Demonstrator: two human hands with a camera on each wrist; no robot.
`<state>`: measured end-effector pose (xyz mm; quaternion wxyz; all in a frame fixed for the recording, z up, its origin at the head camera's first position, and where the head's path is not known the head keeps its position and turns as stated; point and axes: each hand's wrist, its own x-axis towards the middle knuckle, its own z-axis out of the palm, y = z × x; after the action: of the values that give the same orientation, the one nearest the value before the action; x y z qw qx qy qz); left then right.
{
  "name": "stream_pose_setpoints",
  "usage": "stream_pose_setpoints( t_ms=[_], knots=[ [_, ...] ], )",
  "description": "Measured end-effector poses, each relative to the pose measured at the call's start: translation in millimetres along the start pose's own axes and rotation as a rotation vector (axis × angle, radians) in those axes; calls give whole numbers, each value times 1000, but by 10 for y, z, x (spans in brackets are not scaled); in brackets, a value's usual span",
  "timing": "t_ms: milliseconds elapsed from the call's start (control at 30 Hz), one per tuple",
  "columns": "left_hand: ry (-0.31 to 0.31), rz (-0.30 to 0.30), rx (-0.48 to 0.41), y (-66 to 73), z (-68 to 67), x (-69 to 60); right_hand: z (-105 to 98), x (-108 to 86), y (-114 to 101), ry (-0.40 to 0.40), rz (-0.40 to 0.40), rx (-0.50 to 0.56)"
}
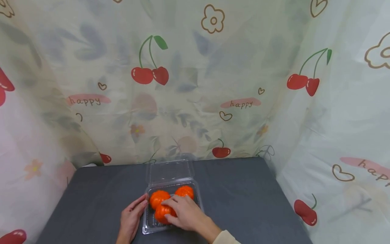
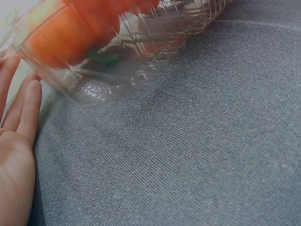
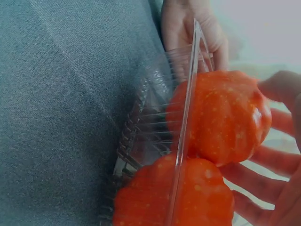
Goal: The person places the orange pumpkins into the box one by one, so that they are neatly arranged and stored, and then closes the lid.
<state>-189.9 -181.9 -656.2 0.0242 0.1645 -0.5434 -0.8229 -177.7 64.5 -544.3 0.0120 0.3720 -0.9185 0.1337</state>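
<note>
A clear plastic clamshell container (image 1: 146,227) lies on the dark cloth with its lid (image 1: 169,171) folded back. Three small ribbed orange pumpkins (image 1: 159,199) sit in it. My right hand (image 1: 188,212) reaches in from the right and grips the nearest pumpkin (image 3: 221,117), thumb on one side, fingers round the other. Another pumpkin (image 3: 202,200) is close beside it. My left hand (image 1: 131,217) has its fingers fairly straight, fingertips against the container's left wall. In the left wrist view, a bit of green (image 2: 102,57) shows under a pumpkin through the clear plastic.
Dark grey cloth (image 1: 240,200) covers the table on both sides of the container. Pale curtains (image 1: 182,118) printed with cherries, flowers and hearts hang behind the table and at both sides.
</note>
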Motion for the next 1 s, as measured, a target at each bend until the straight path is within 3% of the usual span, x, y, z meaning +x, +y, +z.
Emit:
stream_pose_setpoints(
  t_ms=[267,533,667,867,1000],
  knots=[
    [-1,0,-3,4,3,-10,-11,31,-22,-53,19,37],
    [1,-2,10,9,12,0,60,90,-90,-8,-113,-28],
    [8,0,15,10,12,-3,95,114,-113,21,-135,-46],
    [0,14,1,19,9,-13,83,116,-100,11,-113,-23],
    [-3,16,-5,17,9,-19,-19,116,-21,9,-58,75]
  ],
)
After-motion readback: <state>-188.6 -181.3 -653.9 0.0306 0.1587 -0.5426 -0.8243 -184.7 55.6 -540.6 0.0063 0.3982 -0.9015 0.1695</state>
